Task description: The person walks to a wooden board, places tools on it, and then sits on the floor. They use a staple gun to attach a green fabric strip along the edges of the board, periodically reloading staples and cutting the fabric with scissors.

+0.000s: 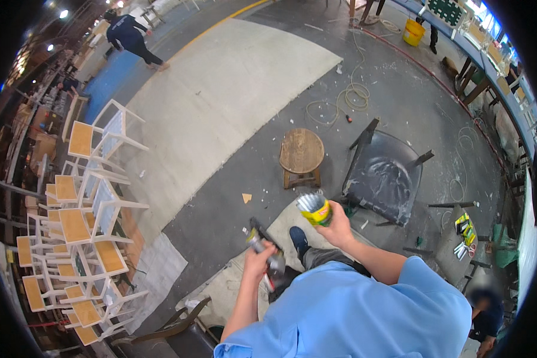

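My left hand (258, 260) is closed round the grip of a black and silver air staple gun (271, 255), held low in front of my body. A red part shows at the tool's lower end. To the right and a little higher, my right hand (339, 227) grips a yellow and green pack of staples (316, 212); silvery strips stick out of its top. The hand hides the pack's right end. Both things are in the air, apart from each other. Beyond the pack stands a round wooden stool (302, 151).
A dark padded chair (383, 173) with a scuffed surface lies ahead right. Yellow packs and silver strips (464, 235) rest on another seat at the right. White chairs (98, 209) are stacked at left. An air hose (355, 98) coils on the floor. A person (128, 34) walks far left.
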`<action>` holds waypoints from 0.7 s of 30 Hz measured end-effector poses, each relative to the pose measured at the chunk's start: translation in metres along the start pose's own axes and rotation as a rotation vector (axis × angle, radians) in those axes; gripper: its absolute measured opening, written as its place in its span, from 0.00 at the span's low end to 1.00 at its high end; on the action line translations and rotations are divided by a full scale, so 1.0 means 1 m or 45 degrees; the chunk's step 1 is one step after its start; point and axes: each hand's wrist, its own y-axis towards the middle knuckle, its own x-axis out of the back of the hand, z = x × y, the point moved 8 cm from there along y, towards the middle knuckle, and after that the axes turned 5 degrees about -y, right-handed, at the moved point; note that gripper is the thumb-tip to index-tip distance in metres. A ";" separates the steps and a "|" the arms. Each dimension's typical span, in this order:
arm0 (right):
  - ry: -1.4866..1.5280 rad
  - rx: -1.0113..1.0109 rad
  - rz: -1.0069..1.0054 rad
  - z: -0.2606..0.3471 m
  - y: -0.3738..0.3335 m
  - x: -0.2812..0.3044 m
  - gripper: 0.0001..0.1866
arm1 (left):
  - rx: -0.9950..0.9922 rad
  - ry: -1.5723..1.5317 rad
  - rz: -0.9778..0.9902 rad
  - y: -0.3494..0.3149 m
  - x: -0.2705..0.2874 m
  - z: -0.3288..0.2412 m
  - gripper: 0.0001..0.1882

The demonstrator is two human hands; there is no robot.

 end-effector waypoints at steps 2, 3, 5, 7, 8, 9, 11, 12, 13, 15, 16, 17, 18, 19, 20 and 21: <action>0.017 0.035 0.050 0.039 0.005 -0.028 0.43 | 0.054 0.072 0.064 0.025 -0.017 -0.018 0.10; 0.012 0.062 0.063 0.056 0.007 -0.040 0.43 | 0.067 0.067 0.101 0.035 -0.024 -0.024 0.12; -0.002 0.078 0.054 0.083 0.014 -0.056 0.42 | -0.004 -0.123 0.186 0.055 -0.031 -0.033 0.17; -0.092 0.053 0.031 0.090 0.015 -0.076 0.42 | 0.042 -0.210 0.308 0.073 -0.029 -0.031 0.21; -0.136 0.056 -0.012 0.091 0.018 -0.084 0.42 | 0.038 -0.156 0.329 0.082 -0.024 -0.031 0.21; -0.170 0.037 -0.019 0.091 0.021 -0.088 0.42 | 0.029 -0.120 0.352 0.090 -0.027 -0.033 0.21; -0.223 -0.024 -0.020 0.086 0.021 -0.102 0.42 | 0.045 -0.077 0.373 0.099 -0.028 -0.031 0.22; -0.208 -0.073 -0.015 0.080 0.022 -0.112 0.43 | 0.045 -0.077 0.366 0.106 -0.027 -0.030 0.21; -0.217 -0.116 -0.024 0.075 0.021 -0.120 0.43 | 0.045 -0.077 0.357 0.111 -0.026 -0.029 0.21; -0.226 -0.194 -0.032 0.064 0.017 -0.135 0.43 | 0.027 -0.065 0.315 0.122 -0.020 -0.021 0.21; -0.215 -0.309 0.014 0.054 0.013 -0.145 0.44 | -0.027 -0.101 0.274 0.128 -0.021 -0.015 0.21; -0.202 -0.338 -0.028 0.049 0.012 -0.150 0.44 | -0.081 -0.136 0.231 0.132 -0.020 -0.008 0.21; -0.188 -0.371 -0.078 0.040 0.012 -0.155 0.44 | -0.048 0.017 0.144 0.135 -0.018 -0.001 0.21; -0.176 -0.403 -0.126 0.030 0.010 -0.160 0.44 | -0.038 0.051 0.120 0.136 -0.018 0.003 0.21; -0.187 -0.397 -0.181 0.024 0.005 -0.162 0.44 | -0.028 0.084 0.097 0.137 -0.019 0.008 0.21; -0.181 -0.406 -0.204 0.017 0.003 -0.166 0.44 | -0.016 0.122 0.071 0.139 -0.017 0.018 0.21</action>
